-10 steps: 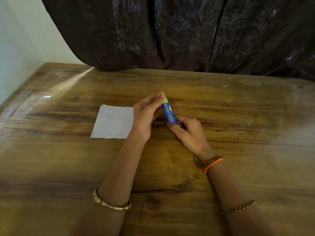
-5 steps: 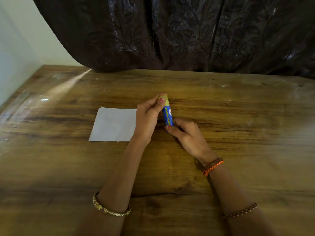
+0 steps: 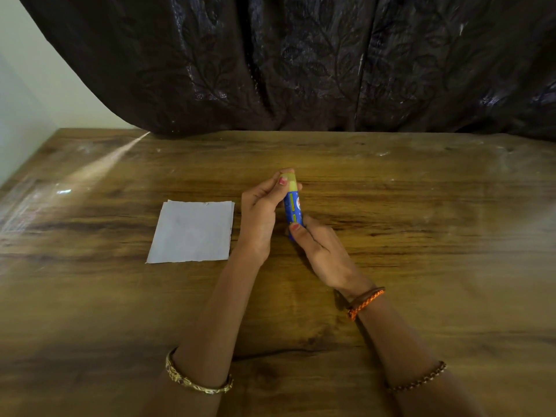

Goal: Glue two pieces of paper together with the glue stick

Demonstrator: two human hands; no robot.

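We hold the glue stick (image 3: pixel 293 209) between both hands above the wooden table (image 3: pixel 421 224), roughly at the centre of the view. The stick stands nearly upright, its blue body leaning slightly, with the yellow cap (image 3: pixel 290 179) at the upper end.

Left hand (image 3: pixel 261 218): the fingers are curled around the yellow cap. The thumb presses the near side of the cap and a fingertip shows past its far side, so this hand pinches the cap. Its palm faces right, toward the stick.

Right hand (image 3: pixel 320 251): the fingers are curled around the lower end of the blue body, with the thumb laid across the front of it. This hand grips the base of the stick. The bottom end of the stick is hidden by the fingers, and we cannot tell whether it touches the table.

We cannot tell whether the cap is fully seated on the body or partly off.

The paper (image 3: pixel 192 231) lies flat on the table just to the left of the left hand, apart from it. A second edge shows along its right and top sides, indicating two sheets stacked slightly out of line.

A gold bangle (image 3: pixel 197 382) sits on the left forearm; an orange braided band (image 3: pixel 365 302) sits on the right wrist. A dark patterned curtain (image 3: pixel 301 61) hangs behind the table's far edge.
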